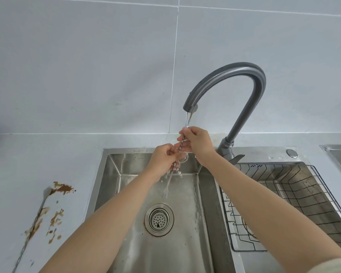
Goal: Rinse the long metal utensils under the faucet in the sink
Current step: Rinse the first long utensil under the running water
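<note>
Water runs from the faucet [232, 75] onto a long metal utensil [177, 154] held over the sink [114, 174]. The left hand [163, 160] pinches its middle, and the right hand [197, 142] grips it higher up (its spoon end sits right under the spout). Its fork end points down toward the drain [159, 219]. Another long spoon [37, 217] lies on the stained desk [18, 174].

I see two bare forearms coming in from the bottom edge, nothing on either wrist. Left hand [163, 160] and right hand [197, 143]: no gloves or rings that I can make out, nails too small to judge. Light beige sleeve [332, 266] shows at bottom right, on the right upper arm. Left arm is bare all the way to the frame edge.
</note>
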A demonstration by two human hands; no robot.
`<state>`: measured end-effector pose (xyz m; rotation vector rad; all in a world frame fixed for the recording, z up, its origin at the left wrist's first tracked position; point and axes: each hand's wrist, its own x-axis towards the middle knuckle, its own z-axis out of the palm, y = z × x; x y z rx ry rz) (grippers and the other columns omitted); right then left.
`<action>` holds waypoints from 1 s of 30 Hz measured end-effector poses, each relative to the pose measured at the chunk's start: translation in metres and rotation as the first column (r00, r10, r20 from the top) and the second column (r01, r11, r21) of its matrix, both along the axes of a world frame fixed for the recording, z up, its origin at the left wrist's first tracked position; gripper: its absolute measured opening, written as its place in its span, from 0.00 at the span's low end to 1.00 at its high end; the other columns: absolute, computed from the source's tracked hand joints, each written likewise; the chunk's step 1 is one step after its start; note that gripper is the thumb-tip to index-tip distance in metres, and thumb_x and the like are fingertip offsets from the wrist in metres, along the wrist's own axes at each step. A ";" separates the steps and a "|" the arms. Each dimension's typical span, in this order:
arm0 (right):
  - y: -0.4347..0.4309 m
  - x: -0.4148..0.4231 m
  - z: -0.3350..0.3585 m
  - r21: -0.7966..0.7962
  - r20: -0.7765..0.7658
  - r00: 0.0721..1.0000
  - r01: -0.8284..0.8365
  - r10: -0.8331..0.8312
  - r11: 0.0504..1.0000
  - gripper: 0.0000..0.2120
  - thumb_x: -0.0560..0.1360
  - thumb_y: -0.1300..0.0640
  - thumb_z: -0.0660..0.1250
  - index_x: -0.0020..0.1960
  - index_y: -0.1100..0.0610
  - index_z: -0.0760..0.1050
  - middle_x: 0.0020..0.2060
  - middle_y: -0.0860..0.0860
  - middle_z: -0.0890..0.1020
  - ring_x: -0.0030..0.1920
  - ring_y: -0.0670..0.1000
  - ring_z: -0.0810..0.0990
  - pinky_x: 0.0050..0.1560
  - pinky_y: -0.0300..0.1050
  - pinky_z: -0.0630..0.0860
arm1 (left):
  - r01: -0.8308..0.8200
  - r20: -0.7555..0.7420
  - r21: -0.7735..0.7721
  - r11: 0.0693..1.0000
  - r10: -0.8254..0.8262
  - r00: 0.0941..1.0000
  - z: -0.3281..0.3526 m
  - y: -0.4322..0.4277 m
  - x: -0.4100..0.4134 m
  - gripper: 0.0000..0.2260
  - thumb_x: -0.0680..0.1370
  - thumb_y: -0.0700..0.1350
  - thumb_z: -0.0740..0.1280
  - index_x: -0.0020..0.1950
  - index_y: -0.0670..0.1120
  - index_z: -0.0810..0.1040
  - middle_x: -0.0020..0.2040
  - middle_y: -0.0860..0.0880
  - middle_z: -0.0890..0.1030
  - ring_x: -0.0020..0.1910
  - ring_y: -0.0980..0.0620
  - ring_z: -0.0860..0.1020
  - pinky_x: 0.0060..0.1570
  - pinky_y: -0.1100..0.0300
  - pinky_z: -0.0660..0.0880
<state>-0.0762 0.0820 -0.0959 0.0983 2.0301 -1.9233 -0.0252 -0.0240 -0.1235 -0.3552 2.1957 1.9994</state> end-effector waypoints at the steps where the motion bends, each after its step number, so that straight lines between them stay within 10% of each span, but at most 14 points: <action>1: 0.000 0.000 0.000 -0.016 -0.004 1.000 -0.002 0.002 1.000 0.11 0.79 0.61 0.59 0.39 0.59 0.73 0.32 0.53 0.78 0.24 0.45 0.80 0.29 0.37 0.79 | 0.011 0.003 -0.004 1.000 -0.011 1.000 -0.001 -0.001 0.000 0.09 0.74 0.38 0.68 0.35 0.46 0.73 0.30 0.50 0.76 0.20 0.61 0.74 0.22 0.71 0.71; 8: 0.003 0.001 0.001 -0.148 -0.004 1.000 -0.020 0.019 0.989 0.05 0.77 0.69 0.59 0.50 0.63 0.71 0.34 0.56 0.78 0.26 0.44 0.82 0.33 0.36 0.81 | 0.097 0.037 0.038 0.995 -0.098 0.994 -0.006 -0.013 0.008 0.07 0.77 0.37 0.64 0.40 0.45 0.77 0.33 0.48 0.79 0.24 0.62 0.79 0.29 0.68 0.76; 14: -0.007 0.003 0.001 -0.127 0.042 0.999 0.030 -0.025 0.992 0.11 0.79 0.59 0.60 0.39 0.60 0.73 0.32 0.54 0.78 0.25 0.46 0.81 0.32 0.40 0.80 | 0.090 0.034 0.043 0.995 -0.091 0.995 -0.009 -0.017 0.014 0.06 0.77 0.34 0.63 0.41 0.42 0.76 0.33 0.46 0.77 0.22 0.62 0.78 0.27 0.69 0.76; 30: -0.004 0.002 -0.006 -0.265 0.172 0.980 0.148 -0.104 0.953 0.10 0.74 0.70 0.64 0.36 0.63 0.72 0.35 0.55 0.77 0.28 0.49 0.81 0.37 0.41 0.82 | 0.162 0.080 -0.069 0.984 -0.157 0.984 -0.028 -0.027 0.036 0.13 0.78 0.33 0.61 0.36 0.45 0.74 0.32 0.46 0.76 0.21 0.62 0.77 0.26 0.69 0.74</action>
